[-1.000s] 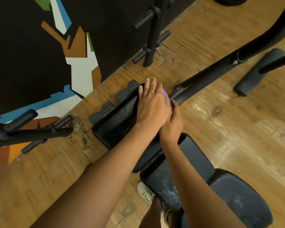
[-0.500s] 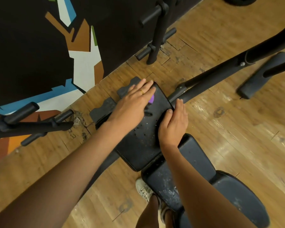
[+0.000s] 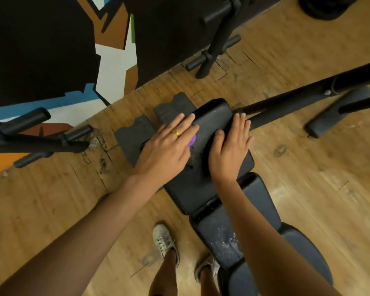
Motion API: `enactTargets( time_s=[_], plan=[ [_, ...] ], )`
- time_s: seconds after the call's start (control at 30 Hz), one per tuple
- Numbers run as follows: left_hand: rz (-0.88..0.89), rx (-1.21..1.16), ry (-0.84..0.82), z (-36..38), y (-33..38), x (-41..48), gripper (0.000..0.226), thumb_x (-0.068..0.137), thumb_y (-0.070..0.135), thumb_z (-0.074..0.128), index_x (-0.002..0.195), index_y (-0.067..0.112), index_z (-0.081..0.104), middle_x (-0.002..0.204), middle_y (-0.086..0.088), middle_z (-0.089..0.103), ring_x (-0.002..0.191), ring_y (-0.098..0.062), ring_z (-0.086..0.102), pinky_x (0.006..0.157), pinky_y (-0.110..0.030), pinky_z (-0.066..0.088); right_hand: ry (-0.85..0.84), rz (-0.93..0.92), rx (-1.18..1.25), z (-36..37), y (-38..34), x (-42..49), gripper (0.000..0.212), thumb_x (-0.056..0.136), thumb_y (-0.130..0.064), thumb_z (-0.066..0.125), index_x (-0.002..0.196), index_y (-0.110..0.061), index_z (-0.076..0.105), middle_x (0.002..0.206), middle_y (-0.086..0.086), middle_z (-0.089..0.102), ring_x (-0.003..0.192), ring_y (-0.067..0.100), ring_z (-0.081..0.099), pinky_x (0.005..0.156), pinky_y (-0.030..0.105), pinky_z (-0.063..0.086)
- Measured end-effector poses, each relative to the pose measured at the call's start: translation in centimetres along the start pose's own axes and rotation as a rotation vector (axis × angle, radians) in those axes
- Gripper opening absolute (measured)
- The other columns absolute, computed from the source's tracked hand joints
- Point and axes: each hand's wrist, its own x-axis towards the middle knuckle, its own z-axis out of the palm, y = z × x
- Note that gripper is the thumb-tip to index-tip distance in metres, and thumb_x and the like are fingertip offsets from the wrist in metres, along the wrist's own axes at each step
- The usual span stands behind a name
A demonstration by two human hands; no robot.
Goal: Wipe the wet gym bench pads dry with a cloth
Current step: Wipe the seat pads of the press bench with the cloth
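Left hand (image 3: pixel 167 146), pressed flat on purple cloth (image 3: pixel 192 140), has swept to the left edge of top pad (image 3: pixel 214 116); right hand (image 3: pixel 230 150) (fingers straight, gripping nothing) steadies its right side; droplets (image 3: pixel 191 165) remain mid-pad.

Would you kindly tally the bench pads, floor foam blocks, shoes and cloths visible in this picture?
Bench pads: 3
Foam blocks: 2
Shoes: 2
Purple cloth: 1
Total: 8
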Motion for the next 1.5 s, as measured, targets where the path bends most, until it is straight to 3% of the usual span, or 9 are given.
enactTargets(
  time_s=[0.17, 0.27, 0.47, 0.7, 0.83, 1.07, 1.23, 1.43, 1.5],
  plan=[
    [0.208, -0.146, -0.290, -2.5, -4.1, -0.4, 0.066, 0.100, 0.004, 0.041, 0.161, 0.017, 0.019, 0.168, 0.009, 0.003, 0.152, 0.003, -0.008, 0.116, -0.013, 0.004, 0.053, -0.033, -0.108, 1.0, 0.1, -0.4, 0.063, 0.106, -0.037, 0.023, 0.160, -0.006, 0.019, 0.169, 0.009, 0.013, 0.157, 0.023, 0.004, 0.127, 0.048, 0.000],
    [0.210, -0.284, -0.328, -2.6, -5.2, 0.4, 0.066, 0.101, 0.000, 0.041, 0.161, 0.014, 0.015, 0.167, 0.010, 0.003, 0.146, 0.014, -0.012, 0.112, -0.002, -0.004, 0.034, -0.153, -0.148, 0.9, 0.3, -0.6, 0.064, 0.106, -0.038, 0.028, 0.159, -0.004, 0.020, 0.168, 0.013, 0.014, 0.157, 0.029, 0.004, 0.127, 0.048, -0.001],
    [0.057, -0.529, -0.318, -2.0, -6.1, 2.8, 0.059, 0.105, 0.005, 0.039, 0.160, 0.014, 0.019, 0.167, 0.007, 0.015, 0.150, 0.006, 0.007, 0.115, -0.004, 0.007, 0.019, -0.227, -0.184, 1.0, 0.3, -0.6, 0.067, 0.106, -0.042, 0.029, 0.158, -0.002, 0.022, 0.167, 0.011, 0.013, 0.156, 0.028, 0.003, 0.126, 0.048, 0.001],
    [0.094, -0.563, -0.402, -0.9, -6.6, 9.2, 0.055, 0.107, 0.015, 0.036, 0.161, 0.022, 0.023, 0.167, 0.009, 0.021, 0.150, 0.002, 0.016, 0.124, -0.024, 0.018, 0.022, -0.199, -0.183, 1.0, 0.1, -0.5, 0.066, 0.104, -0.040, 0.031, 0.158, -0.003, 0.024, 0.167, 0.013, 0.018, 0.157, 0.028, 0.007, 0.127, 0.047, 0.004],
    [0.118, -0.616, -0.410, -0.2, -5.1, 13.3, 0.054, 0.107, 0.014, 0.037, 0.159, 0.018, 0.027, 0.166, 0.006, 0.022, 0.150, -0.002, 0.017, 0.118, -0.015, 0.012, 0.030, -0.196, -0.180, 1.1, 0.1, -0.6, 0.066, 0.104, -0.040, 0.030, 0.157, -0.003, 0.025, 0.167, 0.014, 0.019, 0.157, 0.028, 0.008, 0.127, 0.047, 0.005],
    [0.134, -0.747, -0.341, 0.5, -6.9, 9.3, 0.054, 0.105, 0.033, 0.047, 0.156, 0.020, 0.035, 0.163, 0.009, 0.032, 0.147, 0.001, 0.028, 0.122, -0.029, 0.029, 0.046, -0.201, -0.197, 1.1, 0.2, -0.5, 0.070, 0.107, -0.050, 0.021, 0.156, 0.000, 0.027, 0.166, 0.014, 0.020, 0.157, 0.028, 0.010, 0.126, 0.052, 0.009],
    [0.209, -0.677, -0.329, 0.1, -6.5, 8.8, 0.051, 0.109, 0.027, 0.039, 0.158, 0.015, 0.028, 0.165, 0.006, 0.024, 0.150, 0.003, 0.018, 0.121, -0.016, 0.018, 0.036, -0.180, -0.200, 1.2, 0.1, -0.6, 0.070, 0.106, -0.050, 0.021, 0.157, -0.003, 0.024, 0.166, 0.014, 0.019, 0.157, 0.027, 0.009, 0.125, 0.057, 0.012],
    [0.204, -0.653, -0.329, 1.7, -2.6, 15.8, 0.049, 0.110, 0.018, 0.036, 0.156, 0.004, 0.031, 0.165, -0.007, 0.025, 0.153, -0.013, 0.021, 0.124, -0.034, 0.021, 0.030, -0.166, -0.209, 1.1, 0.2, -0.5, 0.073, 0.106, -0.052, 0.018, 0.156, 0.000, 0.027, 0.166, 0.017, 0.020, 0.157, 0.028, 0.009, 0.124, 0.058, 0.012],
    [0.213, -0.630, -0.324, 1.3, -2.9, 15.2, 0.049, 0.110, 0.017, 0.036, 0.157, 0.006, 0.029, 0.166, -0.006, 0.022, 0.153, -0.012, 0.019, 0.124, -0.028, 0.018, 0.032, -0.174, -0.213, 1.2, 0.3, -0.5, 0.073, 0.106, -0.052, 0.018, 0.156, 0.001, 0.027, 0.166, 0.017, 0.020, 0.156, 0.029, 0.010, 0.124, 0.057, 0.012]
  ],
)
